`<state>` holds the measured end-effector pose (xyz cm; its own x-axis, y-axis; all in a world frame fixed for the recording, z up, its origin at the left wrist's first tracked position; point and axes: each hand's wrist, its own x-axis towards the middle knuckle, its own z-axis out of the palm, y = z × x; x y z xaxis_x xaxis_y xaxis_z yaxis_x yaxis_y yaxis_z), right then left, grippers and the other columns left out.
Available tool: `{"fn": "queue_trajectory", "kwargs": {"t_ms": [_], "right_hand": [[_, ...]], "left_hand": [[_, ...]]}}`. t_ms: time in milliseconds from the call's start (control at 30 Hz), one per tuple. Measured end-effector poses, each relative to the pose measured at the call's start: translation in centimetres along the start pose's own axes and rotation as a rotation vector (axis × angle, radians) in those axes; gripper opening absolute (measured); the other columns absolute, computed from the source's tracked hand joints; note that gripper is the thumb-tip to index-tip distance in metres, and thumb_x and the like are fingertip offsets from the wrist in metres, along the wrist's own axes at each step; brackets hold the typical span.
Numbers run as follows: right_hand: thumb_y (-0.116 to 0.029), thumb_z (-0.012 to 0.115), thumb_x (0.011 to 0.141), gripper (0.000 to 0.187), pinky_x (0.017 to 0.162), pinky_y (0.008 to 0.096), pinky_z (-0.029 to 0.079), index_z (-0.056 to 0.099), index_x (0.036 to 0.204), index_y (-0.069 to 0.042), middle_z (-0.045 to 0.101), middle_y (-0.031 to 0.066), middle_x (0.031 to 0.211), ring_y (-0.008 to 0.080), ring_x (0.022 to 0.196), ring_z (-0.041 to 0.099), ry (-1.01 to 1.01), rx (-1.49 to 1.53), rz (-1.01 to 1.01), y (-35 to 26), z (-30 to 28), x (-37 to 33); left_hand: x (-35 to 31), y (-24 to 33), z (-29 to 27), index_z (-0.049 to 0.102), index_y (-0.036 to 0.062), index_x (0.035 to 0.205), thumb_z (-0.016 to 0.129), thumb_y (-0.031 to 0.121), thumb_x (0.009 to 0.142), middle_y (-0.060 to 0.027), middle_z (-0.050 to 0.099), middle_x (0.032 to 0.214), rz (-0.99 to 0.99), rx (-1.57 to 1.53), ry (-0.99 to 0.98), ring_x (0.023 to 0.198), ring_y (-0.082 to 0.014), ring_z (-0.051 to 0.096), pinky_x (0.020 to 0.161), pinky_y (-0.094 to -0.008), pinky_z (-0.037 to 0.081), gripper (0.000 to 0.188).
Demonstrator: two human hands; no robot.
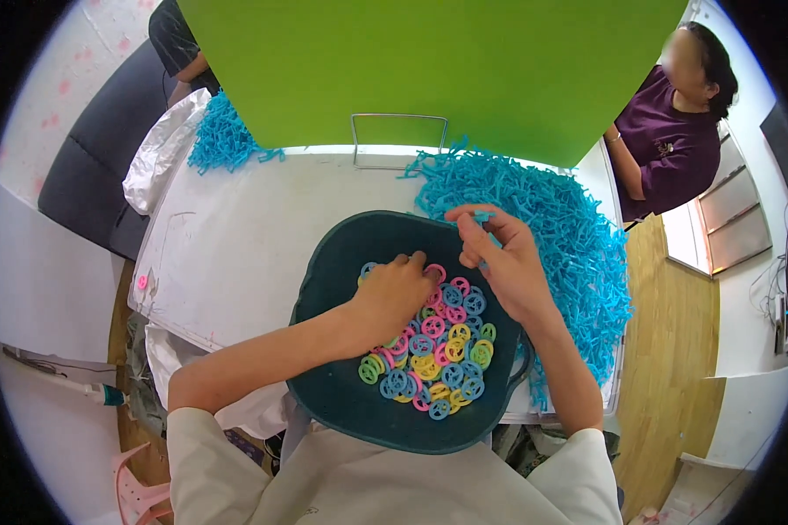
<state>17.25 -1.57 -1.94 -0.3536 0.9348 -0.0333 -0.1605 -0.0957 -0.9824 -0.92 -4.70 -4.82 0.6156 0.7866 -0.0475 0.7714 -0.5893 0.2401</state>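
The right hand point(510, 262) pinches a small blue piece point(484, 215) between thumb and fingers. To the left of that pinch, the left hand point(394, 296) has its fingertips down among spoked, plastic-looking wheels point(432, 326) in pink, blue, yellow and green; from here I can't tell whether it grips any. A dark, round-cornered basin point(322, 276) holds them. Right of the pinch, crinkled blue strips point(573, 254) heap loosely on the white table point(214, 241).

One wide fisheye view from head height, upright, facing down and forward over the hands point(390, 297) and tabletop point(228, 236), at close range, edges bending toward the rim
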Motion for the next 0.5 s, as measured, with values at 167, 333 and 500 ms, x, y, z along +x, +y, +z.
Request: {"fn": "queue_trajectory", "kwargs": {"t_ms": [167,333,500], "right_hand": [[-0.017,0.059,0.094,0.023,0.060,0.0214,0.041,0.063,0.110,0.000,0.051,-0.0022,0.071,0.0050,0.064,0.047,0.004,-0.072,-0.100,0.1,0.1,0.0],[-0.014,0.064,0.091,0.022,0.058,0.0194,0.043,0.062,0.107,0.000,0.061,0.0016,0.079,0.0053,0.068,0.055,0.122,-0.134,-0.085,-0.4,0.7,-0.1],[-0.011,0.066,0.089,0.021,0.059,0.0196,0.047,0.061,0.105,0.000,0.064,0.0033,0.083,0.0069,0.070,0.059,0.169,-0.164,-0.110,-0.4,0.8,0.0]], "left_hand": [[-0.4,0.3,-0.5,0.056,0.0003,0.109,0.065,-0.004,0.065,-0.0193,0.053,0.107,-0.082,0.027,0.022,0.095,-0.0352,0.059,0.073,-0.0416,0.054,0.045],[-0.2,-1.0,-0.5,0.061,0.0039,0.102,0.065,-0.002,0.069,-0.0136,0.059,0.094,-0.114,0.020,-0.003,0.086,-0.0331,0.062,0.072,-0.0419,0.054,0.034],[-0.1,-1.5,-3.2,0.062,0.0032,0.103,0.067,0.001,0.078,-0.0112,0.063,0.088,-0.212,-0.385,0.288,0.082,-0.0241,0.065,0.069,-0.0359,0.055,0.026]]}}
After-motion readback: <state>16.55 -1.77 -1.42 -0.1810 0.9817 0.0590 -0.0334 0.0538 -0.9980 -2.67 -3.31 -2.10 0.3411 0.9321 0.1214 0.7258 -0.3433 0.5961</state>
